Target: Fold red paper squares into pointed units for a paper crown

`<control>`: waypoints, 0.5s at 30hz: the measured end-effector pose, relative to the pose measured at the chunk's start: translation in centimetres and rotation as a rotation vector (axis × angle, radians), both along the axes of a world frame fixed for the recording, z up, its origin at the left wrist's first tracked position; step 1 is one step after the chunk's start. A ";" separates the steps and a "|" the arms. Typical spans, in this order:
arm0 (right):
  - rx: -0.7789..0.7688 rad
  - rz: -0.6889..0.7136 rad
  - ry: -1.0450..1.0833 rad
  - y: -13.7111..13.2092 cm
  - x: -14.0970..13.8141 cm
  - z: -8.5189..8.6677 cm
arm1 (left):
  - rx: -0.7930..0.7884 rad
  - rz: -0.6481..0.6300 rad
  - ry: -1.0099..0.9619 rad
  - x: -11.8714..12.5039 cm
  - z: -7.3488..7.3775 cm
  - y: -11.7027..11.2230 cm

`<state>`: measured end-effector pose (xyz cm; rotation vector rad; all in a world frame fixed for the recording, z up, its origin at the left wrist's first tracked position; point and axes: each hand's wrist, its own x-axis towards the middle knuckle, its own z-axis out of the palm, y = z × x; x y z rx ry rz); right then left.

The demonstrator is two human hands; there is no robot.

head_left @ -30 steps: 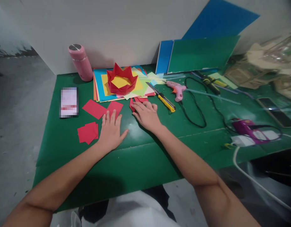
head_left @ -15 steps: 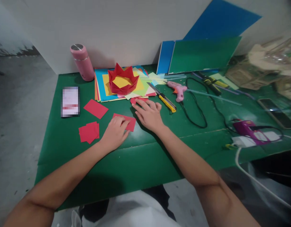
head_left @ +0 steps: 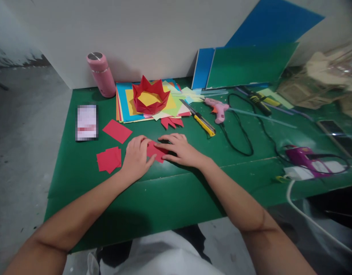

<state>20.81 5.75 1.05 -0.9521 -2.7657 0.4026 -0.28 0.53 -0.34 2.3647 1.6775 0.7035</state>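
Observation:
A red paper rectangle (head_left: 155,152) lies on the table, partly hidden under both hands. My left hand (head_left: 137,154) grips its left side, thumb low and fingers curled over the top. My right hand (head_left: 180,149) reaches across its right side with fingers stretched and apart, fingertips touching the paper. To the left are another red rectangle (head_left: 117,131) and several smaller red pieces (head_left: 108,159) overlapping in a pile. Folded red paper points (head_left: 172,122) rest just beyond my right hand. Farther back, a red folded paper ring (head_left: 151,105) with pointed tips sits on stacked coloured sheets (head_left: 121,105).
Right of the sheets lie a yellow utility knife (head_left: 203,124) and a pink glue gun (head_left: 217,109) with a looping black cord. A pink bottle (head_left: 103,78) stands back left. Farther right are a purple device (head_left: 303,160), a power strip (head_left: 297,172) and a phone (head_left: 338,137).
My right hand has drawn back from the folded red points, uncovering them, and come down onto the red rectangle. My left hand stays at the rectangle, which has turned slightly.

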 end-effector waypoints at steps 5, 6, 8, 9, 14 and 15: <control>-0.062 0.010 0.004 0.2 0.3 0.2 | -0.075 0.035 0.053 -0.1 0.1 0.0; -0.066 0.003 0.011 0.3 0.3 0.2 | -0.084 0.017 0.060 -0.1 0.1 0.1; -0.075 -0.010 0.033 0.4 0.4 0.1 | -0.093 -0.015 0.056 -0.1 0.1 0.1; -0.080 -0.013 0.048 0.5 0.4 0.1 | -0.095 -0.035 0.036 -0.2 0.1 0.1; -0.101 -0.002 0.147 0.8 0.8 -0.3 | -0.060 -0.075 -0.299 -0.4 -0.2 0.3; -0.104 0.006 0.165 0.8 0.8 -0.4 | -0.048 -0.049 -0.390 -0.5 -0.4 0.4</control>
